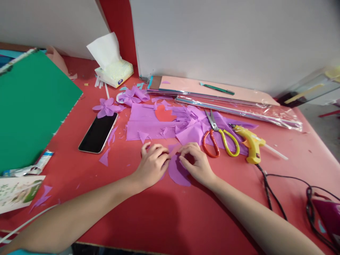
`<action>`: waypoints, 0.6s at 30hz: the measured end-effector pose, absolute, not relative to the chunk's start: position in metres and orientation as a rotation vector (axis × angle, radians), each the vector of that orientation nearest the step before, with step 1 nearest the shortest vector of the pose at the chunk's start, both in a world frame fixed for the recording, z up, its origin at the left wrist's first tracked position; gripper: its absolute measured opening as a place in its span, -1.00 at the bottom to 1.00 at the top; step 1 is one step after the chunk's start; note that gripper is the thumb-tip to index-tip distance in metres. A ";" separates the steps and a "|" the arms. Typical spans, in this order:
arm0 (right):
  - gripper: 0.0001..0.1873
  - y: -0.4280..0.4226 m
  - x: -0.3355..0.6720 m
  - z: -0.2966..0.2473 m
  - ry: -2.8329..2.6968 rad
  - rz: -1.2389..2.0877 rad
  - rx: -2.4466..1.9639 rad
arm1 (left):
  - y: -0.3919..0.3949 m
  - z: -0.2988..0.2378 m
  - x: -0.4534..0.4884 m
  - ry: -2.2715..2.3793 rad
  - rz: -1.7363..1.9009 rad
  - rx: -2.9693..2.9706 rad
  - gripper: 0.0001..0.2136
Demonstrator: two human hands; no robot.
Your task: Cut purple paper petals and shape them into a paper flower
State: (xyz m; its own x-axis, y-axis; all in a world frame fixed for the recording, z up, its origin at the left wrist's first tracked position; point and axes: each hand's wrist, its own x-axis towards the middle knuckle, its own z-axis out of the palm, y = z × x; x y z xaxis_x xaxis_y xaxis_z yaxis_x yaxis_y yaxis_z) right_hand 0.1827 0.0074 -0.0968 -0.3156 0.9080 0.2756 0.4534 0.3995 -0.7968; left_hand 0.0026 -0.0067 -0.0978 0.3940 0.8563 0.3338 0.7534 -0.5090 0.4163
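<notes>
A purple petal-shaped piece of craft sheet (178, 173) lies on the red table in front of me, its rounded end facing me. My left hand (154, 164) is curled, thumb and fingers closed at the piece's left edge. At the upper right edge, my right hand (198, 163) pinches it between thumb and index finger. Both sets of fingertips are close together, and they partly hide the piece. Just beyond my hands lies a purple sheet (151, 130) with scraps on it and a red cut-out (163, 113). Scissors (212, 124) with red and yellow handles rest just beyond my right hand.
A yellow glue gun (251, 143) with its cord lies at the right. To the left are a phone (98, 134), a purple flower (106, 107), a tissue pack (114, 73) and a green board (32, 109). A green craft knife (219, 89) rests on wrapped sheets (247, 96) at the back.
</notes>
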 end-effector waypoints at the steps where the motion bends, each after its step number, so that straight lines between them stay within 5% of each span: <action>1: -0.86 0.008 0.183 -0.097 -1.930 0.782 -1.163 | -0.007 -0.098 0.003 1.437 0.771 2.452 -0.88; 18: -0.84 0.001 0.181 -0.100 -2.208 0.335 -1.104 | -0.008 -0.099 0.003 1.451 0.798 2.447 -0.90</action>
